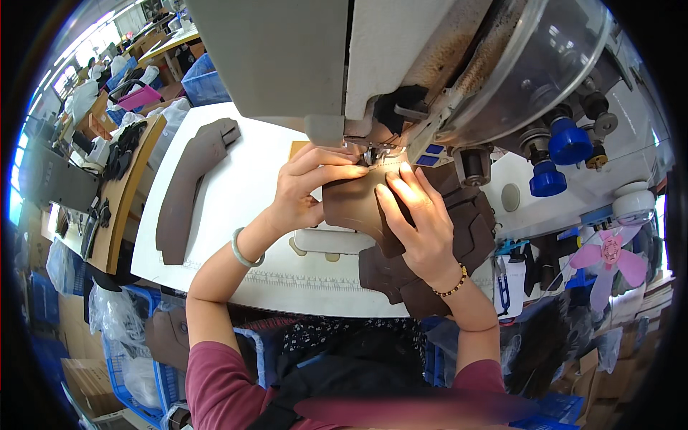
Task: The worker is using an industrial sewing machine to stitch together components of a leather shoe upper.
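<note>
At lower left we have a blue basket [115, 369] holding clear plastic bags [123, 320]. On our white tabletop [233, 193] lie long brown pieces [179, 201]. The grip of our left hand [297, 183] is curled, fingertips on the brown panel [351, 204] under the sewing machine [276, 57]; whether it pinches, we cannot tell. The grip of our right hand [426, 233] is spread wide, fingertips resting on that panel, with dark brown cutouts [474, 222] beneath and beside it.

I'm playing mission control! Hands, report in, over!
Left hand, right hand: fingers on brown piece. Top edge by presser foot. Clutter: other brown pieces beside right hand, partly covered.
</note>
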Demonstrator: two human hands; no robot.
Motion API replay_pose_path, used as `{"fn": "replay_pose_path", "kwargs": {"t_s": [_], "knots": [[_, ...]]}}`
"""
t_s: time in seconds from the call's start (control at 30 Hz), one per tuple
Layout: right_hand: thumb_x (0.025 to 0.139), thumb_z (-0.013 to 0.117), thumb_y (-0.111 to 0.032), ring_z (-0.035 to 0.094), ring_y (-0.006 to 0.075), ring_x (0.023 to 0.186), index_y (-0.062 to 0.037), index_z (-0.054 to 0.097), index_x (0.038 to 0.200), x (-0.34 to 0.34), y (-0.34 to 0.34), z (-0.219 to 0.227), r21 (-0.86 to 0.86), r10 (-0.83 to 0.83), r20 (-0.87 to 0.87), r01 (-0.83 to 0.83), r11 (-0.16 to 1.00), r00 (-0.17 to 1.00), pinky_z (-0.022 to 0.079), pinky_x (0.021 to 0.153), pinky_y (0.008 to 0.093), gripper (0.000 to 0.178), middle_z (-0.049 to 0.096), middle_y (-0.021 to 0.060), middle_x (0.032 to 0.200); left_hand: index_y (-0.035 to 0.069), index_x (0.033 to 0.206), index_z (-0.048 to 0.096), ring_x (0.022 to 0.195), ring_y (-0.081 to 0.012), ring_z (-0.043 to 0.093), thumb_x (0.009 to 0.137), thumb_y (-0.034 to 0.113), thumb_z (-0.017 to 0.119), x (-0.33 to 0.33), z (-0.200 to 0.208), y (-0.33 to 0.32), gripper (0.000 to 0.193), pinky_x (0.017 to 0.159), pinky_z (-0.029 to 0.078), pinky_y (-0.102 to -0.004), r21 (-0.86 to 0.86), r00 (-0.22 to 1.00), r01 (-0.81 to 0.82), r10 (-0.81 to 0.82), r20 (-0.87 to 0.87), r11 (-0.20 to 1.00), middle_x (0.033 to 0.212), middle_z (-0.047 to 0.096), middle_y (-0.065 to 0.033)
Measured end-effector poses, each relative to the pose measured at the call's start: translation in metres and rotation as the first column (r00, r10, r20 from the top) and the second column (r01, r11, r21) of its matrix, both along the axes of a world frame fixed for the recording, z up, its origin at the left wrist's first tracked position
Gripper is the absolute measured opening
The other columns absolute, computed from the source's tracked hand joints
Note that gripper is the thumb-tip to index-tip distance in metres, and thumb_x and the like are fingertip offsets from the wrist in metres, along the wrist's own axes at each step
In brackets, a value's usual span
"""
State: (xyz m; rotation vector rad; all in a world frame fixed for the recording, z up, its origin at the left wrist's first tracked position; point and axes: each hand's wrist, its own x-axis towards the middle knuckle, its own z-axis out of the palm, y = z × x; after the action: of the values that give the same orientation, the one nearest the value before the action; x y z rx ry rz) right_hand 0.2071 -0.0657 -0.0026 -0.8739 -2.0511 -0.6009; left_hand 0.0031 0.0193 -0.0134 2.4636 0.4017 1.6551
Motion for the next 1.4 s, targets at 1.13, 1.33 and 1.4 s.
{"fn": "replay_pose_path", "kwargs": {"t_s": [1.13,1.33,1.4], "knots": [[0.076,0.062,-0.004,0.062,0.0277,0.101,-0.0055,0.064,0.113,0.010,0.005,0.010,-0.118,0.026,-0.082,-0.036,0.992,0.996,0.050,0.090,0.0396,0.036,0.061,0.0106,0.110,-0.001,0.101,0.066,0.107,-0.0241,0.058,0.071,-0.001,0.078,-0.009,-0.013,0.018,0.032,0.091,0.048,-0.0342,-0.277,0.991,0.127,-0.136,-0.014,0.952,0.105,0.066,-0.0145],[0.071,0.063,0.005,0.058,0.0299,0.112,-0.0070,0.064,0.116,0.020,-0.006,0.021,-0.329,0.056,-0.096,-0.085,0.940,0.994,0.046,0.098,0.0429,0.047,0.060,0.0106,0.112,0.000,0.101,0.069,0.104,-0.0267,0.061,0.072,0.000,0.076,-0.012,-0.009,0.019,0.030,0.086,0.050,-0.0336,-0.119,0.990,0.059,-0.074,-0.123,0.991,0.103,0.068,-0.0162],[0.071,0.062,0.006,0.057,0.0305,0.115,-0.0070,0.069,0.109,0.032,-0.025,0.022,-0.278,-0.068,-0.032,0.057,0.959,0.997,0.045,0.099,0.0435,0.041,0.061,0.0098,0.114,0.001,0.101,0.070,0.100,-0.0275,0.063,0.072,0.001,0.077,-0.010,-0.009,0.016,0.030,0.083,0.051,-0.0324,-0.190,0.995,0.059,-0.072,-0.066,0.980,0.102,0.068,-0.0157]]}}
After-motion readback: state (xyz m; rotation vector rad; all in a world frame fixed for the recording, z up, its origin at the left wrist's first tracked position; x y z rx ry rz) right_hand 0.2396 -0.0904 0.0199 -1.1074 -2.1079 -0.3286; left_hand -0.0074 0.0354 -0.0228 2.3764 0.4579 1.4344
